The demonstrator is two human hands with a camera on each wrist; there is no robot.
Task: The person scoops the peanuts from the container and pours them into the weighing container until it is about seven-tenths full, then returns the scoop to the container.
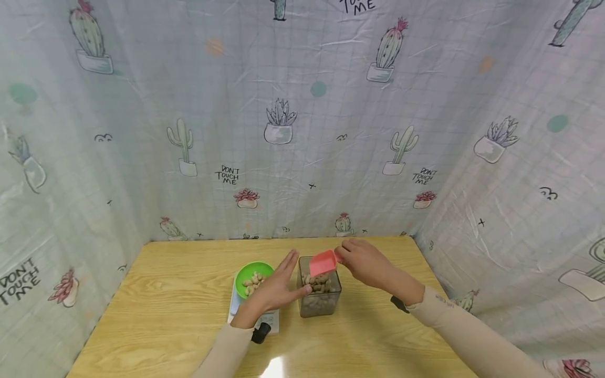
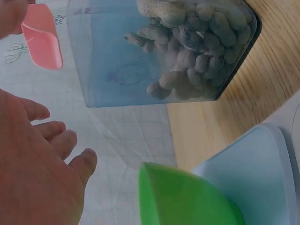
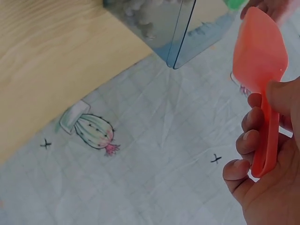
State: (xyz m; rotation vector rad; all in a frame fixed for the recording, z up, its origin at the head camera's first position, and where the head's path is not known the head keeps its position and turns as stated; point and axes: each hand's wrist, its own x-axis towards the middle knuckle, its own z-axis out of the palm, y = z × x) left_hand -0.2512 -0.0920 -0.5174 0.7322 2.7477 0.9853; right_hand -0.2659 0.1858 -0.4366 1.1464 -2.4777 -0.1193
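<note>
My right hand (image 1: 361,261) grips the handle of a pinkish-red scoop (image 1: 323,263), held over a clear grey-tinted box (image 1: 317,307) of peanuts. In the right wrist view, fingers and thumb wrap the scoop's (image 3: 260,51) handle; I see no peanuts in it. My left hand (image 1: 279,287) is spread between the box and a green bowl (image 1: 242,276), its thumb near the box's front rim; I cannot tell whether they touch. In the left wrist view its fingers (image 2: 63,140) look relaxed and hold nothing. Unshelled peanuts (image 2: 187,51) lie in the box's lower part.
Some peanuts (image 1: 253,282) lie in the green bowl, which sits on a white kitchen scale (image 1: 269,321) left of the box. Beneath them is a wood-grain table (image 1: 165,310). A cactus-print curtain (image 1: 302,157) hangs behind the table and along both sides.
</note>
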